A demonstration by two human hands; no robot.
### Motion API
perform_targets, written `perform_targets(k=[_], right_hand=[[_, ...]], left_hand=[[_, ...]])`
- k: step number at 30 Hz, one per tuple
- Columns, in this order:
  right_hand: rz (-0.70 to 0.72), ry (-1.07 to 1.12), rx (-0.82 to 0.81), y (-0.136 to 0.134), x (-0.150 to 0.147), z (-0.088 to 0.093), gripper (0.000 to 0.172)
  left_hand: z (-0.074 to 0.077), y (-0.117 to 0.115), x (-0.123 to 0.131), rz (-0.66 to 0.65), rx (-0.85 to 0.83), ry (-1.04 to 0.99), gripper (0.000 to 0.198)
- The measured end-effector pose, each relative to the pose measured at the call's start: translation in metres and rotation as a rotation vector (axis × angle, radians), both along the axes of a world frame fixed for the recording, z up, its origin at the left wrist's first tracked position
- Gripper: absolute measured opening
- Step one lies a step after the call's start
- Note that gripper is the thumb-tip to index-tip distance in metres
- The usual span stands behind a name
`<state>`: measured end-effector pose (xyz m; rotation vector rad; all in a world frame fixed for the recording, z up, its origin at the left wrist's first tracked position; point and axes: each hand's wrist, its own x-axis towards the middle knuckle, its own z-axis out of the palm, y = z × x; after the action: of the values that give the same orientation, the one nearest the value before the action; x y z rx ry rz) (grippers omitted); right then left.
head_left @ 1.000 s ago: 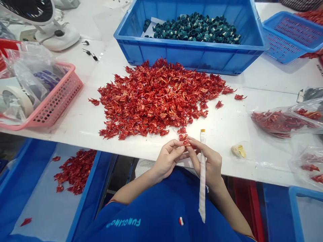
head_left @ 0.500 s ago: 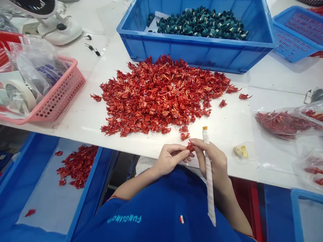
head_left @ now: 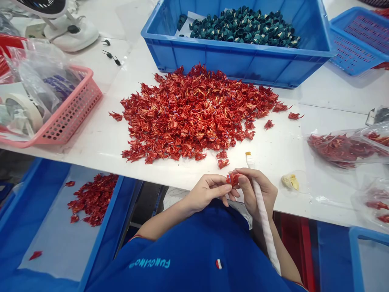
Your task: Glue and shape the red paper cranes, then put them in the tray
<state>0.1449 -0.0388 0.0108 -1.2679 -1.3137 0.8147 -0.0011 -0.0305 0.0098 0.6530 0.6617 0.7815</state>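
fingers of the left hand (head_left: pixel 206 194) touch the left edge of a small red piece (head_left: pixel 233 179), which sits at the near edge of the surface (head_left: pixel 267 142); whether that grip pinches it or merely steadies it, i cannot tell. compared with half a second ago, the piece shows more of itself between the fingertips, a pale streak with a bluish line turned outward. the right hand (head_left: pixel 268 191) has its grip clamped on the other side of the piece, thumb against forefinger, and the white stick (head_left: pixel 265 221) lying across that hand leans further, its lower end swung out to the right. this reads as one piece being turned and worked between both hands, not yet let go.

for materials, from the left: a smooth blue bin (head_left: pixel 33 202) of hard plastic holds a matted mound (head_left: pixel 94 200) of red scraps on a pale sheet (head_left: pixel 48 235). the pink basket (head_left: pixel 71 119) has stiff walls pierced with rounded holes, under a crinkled clear bag (head_left: pixel 38 75). the red heap (head_left: pixel 194 113) is all curled, pointed scraps, slightly satiny, flecked with yellow. behind it stands a ribbed blue crate (head_left: pixel 231 65) of dark green, ring-like parts (head_left: pixel 243 28). the stick is slim, matte and wrapped, with an orange tip (head_left: pixel 248 153). then comes a crumpled yellow lump (head_left: pixel 291 182), and a glossy, creased bag of red scraps (head_left: pixel 337 148).
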Motion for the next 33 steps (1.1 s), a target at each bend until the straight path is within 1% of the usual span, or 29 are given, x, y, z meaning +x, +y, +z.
perform_targets(k=[3, 7, 11, 13, 16, 18, 22, 25, 30, 33], right_hand=[[0.000, -0.038, 0.012, 0.000, 0.002, -0.003, 0.015], [0.049, -0.116, 0.031, -0.001, 0.005, -0.007, 0.016], [0.020, -0.046, 0.020, -0.003, 0.005, -0.006, 0.022], [0.014, -0.004, 0.025, -0.004, 0.004, -0.006, 0.021], [0.078, 0.048, 0.029, -0.005, 0.002, -0.006, 0.021], [0.115, 0.085, 0.021, -0.005, 0.000, -0.006, 0.017], [0.108, 0.102, 0.006, -0.005, -0.003, -0.004, 0.011], [0.119, 0.074, 0.054, -0.005, -0.002, -0.006, 0.018], [0.087, -0.012, 0.235, -0.009, -0.002, -0.020, 0.036], [0.066, -0.027, 0.318, -0.010, -0.003, -0.026, 0.042]], left_hand=[[0.000, 0.000, 0.000, 0.016, 0.021, 0.050, 0.037], [0.000, 0.000, -0.001, 0.127, 0.045, 0.176, 0.043], [0.000, 0.000, -0.001, 0.210, 0.157, 0.293, 0.045], [-0.001, -0.001, -0.002, 0.245, 0.245, 0.321, 0.043], [-0.006, -0.001, -0.002, 0.297, 0.420, 0.381, 0.036], [-0.010, -0.001, -0.003, 0.351, 0.547, 0.446, 0.028], [-0.016, 0.001, -0.005, 0.477, 0.719, 0.524, 0.014], [-0.015, 0.004, -0.007, 0.520, 0.851, 0.545, 0.009], [-0.012, 0.006, -0.006, 0.638, 1.163, 0.643, 0.006], [-0.012, 0.005, -0.003, 0.693, 1.236, 0.650, 0.007]])
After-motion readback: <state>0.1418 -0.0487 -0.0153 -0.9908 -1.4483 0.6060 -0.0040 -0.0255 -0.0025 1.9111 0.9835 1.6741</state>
